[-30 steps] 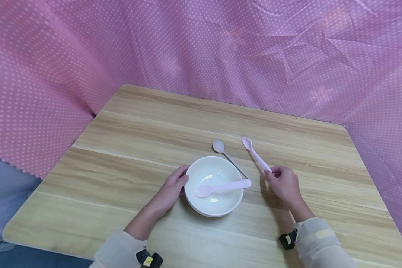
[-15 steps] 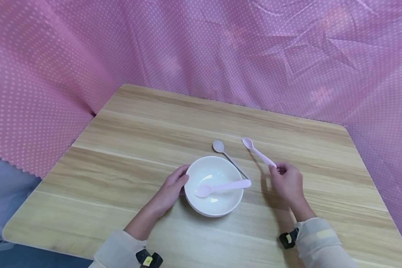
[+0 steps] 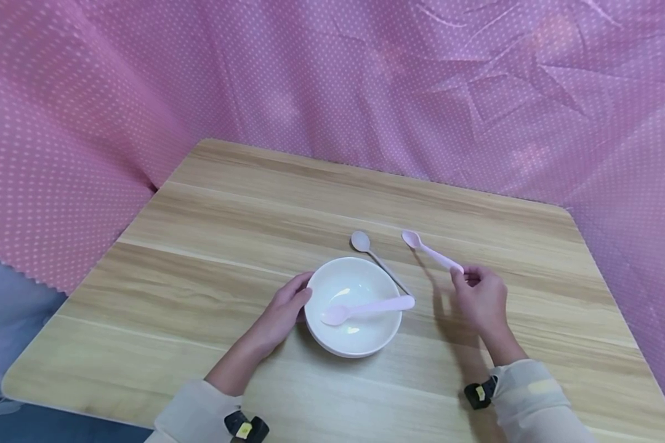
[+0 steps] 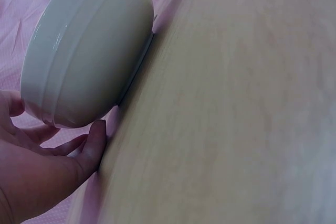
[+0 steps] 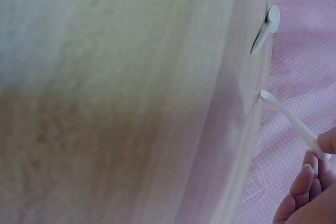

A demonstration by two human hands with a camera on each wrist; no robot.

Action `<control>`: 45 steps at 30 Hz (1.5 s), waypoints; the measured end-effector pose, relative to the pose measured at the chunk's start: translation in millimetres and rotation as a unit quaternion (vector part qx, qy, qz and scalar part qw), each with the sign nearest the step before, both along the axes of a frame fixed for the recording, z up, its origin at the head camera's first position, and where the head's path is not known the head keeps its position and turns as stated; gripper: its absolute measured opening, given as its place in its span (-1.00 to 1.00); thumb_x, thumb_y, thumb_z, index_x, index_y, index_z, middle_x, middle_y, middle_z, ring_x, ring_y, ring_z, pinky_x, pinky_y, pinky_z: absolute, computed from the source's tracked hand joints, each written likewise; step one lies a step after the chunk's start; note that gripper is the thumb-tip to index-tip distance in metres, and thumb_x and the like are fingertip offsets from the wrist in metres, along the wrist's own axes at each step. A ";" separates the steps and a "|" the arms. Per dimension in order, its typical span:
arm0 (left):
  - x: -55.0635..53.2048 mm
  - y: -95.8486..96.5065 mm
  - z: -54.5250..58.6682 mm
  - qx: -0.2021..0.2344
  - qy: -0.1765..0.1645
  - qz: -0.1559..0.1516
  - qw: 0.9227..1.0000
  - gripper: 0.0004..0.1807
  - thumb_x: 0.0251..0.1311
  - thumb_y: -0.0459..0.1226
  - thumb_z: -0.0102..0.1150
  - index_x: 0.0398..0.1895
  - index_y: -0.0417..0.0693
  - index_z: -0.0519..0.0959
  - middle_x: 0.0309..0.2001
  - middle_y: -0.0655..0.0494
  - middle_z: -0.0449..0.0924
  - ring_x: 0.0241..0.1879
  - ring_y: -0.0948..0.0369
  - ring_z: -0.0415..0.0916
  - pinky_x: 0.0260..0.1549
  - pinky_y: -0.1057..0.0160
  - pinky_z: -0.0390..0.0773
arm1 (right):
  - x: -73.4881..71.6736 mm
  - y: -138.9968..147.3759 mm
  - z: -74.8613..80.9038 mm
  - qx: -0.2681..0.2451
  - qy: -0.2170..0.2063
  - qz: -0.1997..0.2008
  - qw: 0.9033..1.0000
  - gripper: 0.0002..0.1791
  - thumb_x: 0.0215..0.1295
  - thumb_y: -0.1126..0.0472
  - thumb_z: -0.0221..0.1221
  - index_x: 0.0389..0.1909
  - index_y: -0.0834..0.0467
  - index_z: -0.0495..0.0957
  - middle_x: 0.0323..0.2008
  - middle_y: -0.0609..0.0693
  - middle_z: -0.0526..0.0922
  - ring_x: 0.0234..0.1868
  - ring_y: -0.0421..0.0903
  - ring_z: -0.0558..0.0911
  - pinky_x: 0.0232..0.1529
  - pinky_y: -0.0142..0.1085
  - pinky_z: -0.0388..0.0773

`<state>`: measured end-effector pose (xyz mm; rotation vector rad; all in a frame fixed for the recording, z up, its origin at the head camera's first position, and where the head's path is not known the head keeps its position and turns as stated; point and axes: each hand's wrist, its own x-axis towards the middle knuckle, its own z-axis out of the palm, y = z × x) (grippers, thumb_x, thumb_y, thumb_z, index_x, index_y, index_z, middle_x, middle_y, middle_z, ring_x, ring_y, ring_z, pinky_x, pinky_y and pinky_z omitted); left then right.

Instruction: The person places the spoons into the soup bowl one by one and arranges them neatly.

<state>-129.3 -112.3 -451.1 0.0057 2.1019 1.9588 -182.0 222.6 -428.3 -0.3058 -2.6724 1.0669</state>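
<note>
Where L cam can't see, bowl point(image 3: 379, 329) holds spoon point(image 3: 368, 309).

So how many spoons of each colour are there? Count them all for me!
Pale pink: 2 (held spoon, in the right hand; leaning spoon, in the white bowl)
Greyish: 1 (greyish spoon, on the table beside the bowl)
Total: 3 spoons

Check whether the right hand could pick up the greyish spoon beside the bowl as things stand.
Probably not yet: the right hand pinches a pink spoon. Otherwise the way looks free; the greyish spoon lies nearby, its head uncovered.
</note>
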 end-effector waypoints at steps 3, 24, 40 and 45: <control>0.1 0.0 -0.1 0.001 0.000 -0.001 1.000 -0.52 0.43 -0.20 -0.24 0.38 -0.03 0.21 0.36 -0.02 0.23 0.35 0.06 0.17 0.28 -0.01 0.22 | -0.2 -0.3 0.5 -0.001 0.006 -0.001 1.000 -0.70 0.27 0.12 0.13 -0.26 0.32 0.62 -0.42 0.16 0.62 -0.47 -0.23 0.48 -0.52 -0.55 0.40; 0.1 -0.6 -1.9 0.002 0.003 -0.001 1.000 -0.53 0.43 -0.20 -0.24 0.38 -0.03 0.21 0.36 -0.02 0.23 0.37 0.07 0.15 0.30 0.00 0.18 | 0.6 -2.1 6.7 -0.023 0.070 -0.026 0.997 -0.70 0.25 0.14 0.15 -0.28 0.35 0.60 -0.45 0.15 0.60 -0.52 -0.39 0.42 -0.53 -0.62 0.36; 0.8 -0.7 -1.3 0.003 0.000 0.002 1.000 -0.53 0.43 -0.22 -0.24 0.38 -0.04 0.22 0.35 -0.03 0.24 0.33 0.07 0.20 0.26 0.00 0.26 | 5.7 -6.8 19.9 -0.047 0.126 -0.019 0.991 -0.74 0.22 0.16 0.19 -0.32 0.33 0.61 -0.58 -0.20 0.50 -0.53 -0.39 0.43 -0.51 -0.62 0.35; 1.1 -0.4 -1.2 0.008 0.002 0.002 1.000 -0.54 0.43 -0.22 -0.24 0.37 -0.03 0.23 0.34 -0.02 0.26 0.31 0.07 0.23 0.24 0.01 0.30 | 7.0 -7.7 23.1 -0.056 0.130 -0.015 0.990 -0.72 0.23 0.14 0.19 -0.32 0.33 0.61 -0.58 -0.25 0.48 -0.52 -0.37 0.44 -0.52 -0.62 0.35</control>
